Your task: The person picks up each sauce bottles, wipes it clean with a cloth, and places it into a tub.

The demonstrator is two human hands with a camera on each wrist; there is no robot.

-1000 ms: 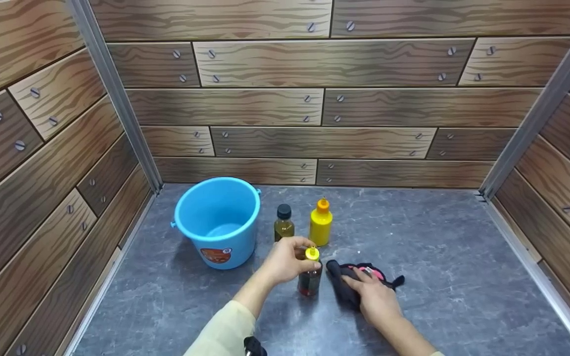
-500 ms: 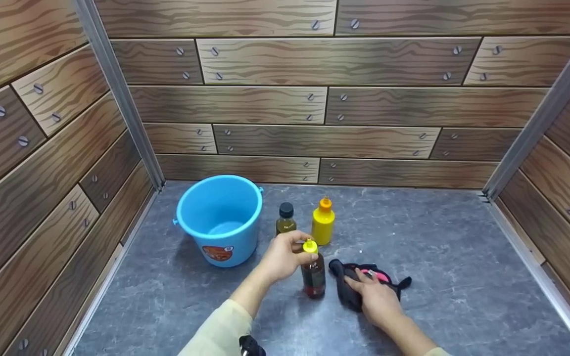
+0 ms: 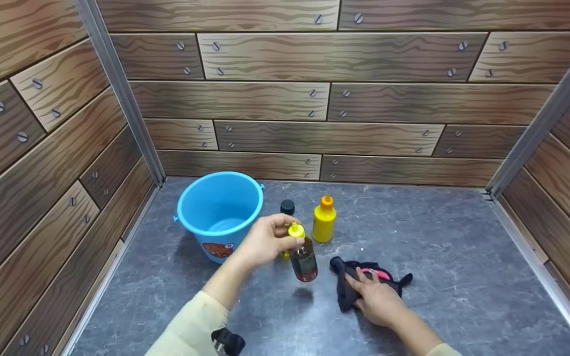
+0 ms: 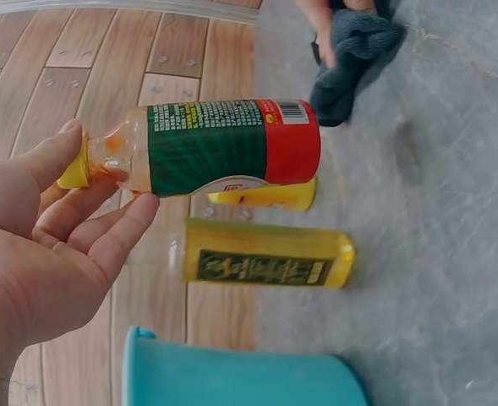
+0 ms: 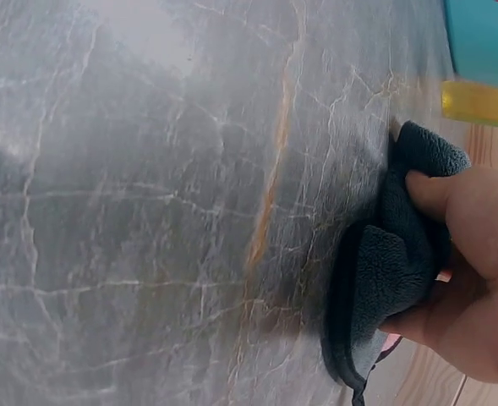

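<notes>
The left hand [image 3: 265, 241] was raised above the grey marbled tabletop [image 3: 463, 257], its forearm in a pale sleeve [image 3: 191, 326] reaching up from the near edge toward the middle. Its thumb and fingers [image 4: 113, 233] pinched the neck of a small bottle [image 3: 303, 253] just under the yellow cap [image 3: 295, 230]; the rest of the hand was loosely cupped, palm turned toward the bottle. The bottle hung clear of the surface, tilted with its base swung a little to the right, and cast a small shadow on the tabletop below. It was clear plastic with dark liquid inside and a green and red label [image 4: 232, 144].

The right hand [image 3: 376, 299] lay flat, palm down, on a dark grey cloth [image 3: 349, 291] in the middle of the tabletop, toward the near edge. The wrist view showed the thumb [image 5: 439, 194] and fingers folded over the bunched cloth [image 5: 392, 271], gripping it against the surface. A pink patch [image 3: 371, 272] showed at the far side of the cloth.

Behind the lifted bottle stood a yellow bottle [image 3: 324, 220] with an orange tip and a dark-capped bottle [image 3: 287, 207], largely hidden by the left hand. A blue bucket [image 3: 215, 217] stood to their left, near the far left corner. Wood-patterned panels [image 3: 314, 99] walled in the tabletop on three sides.
</notes>
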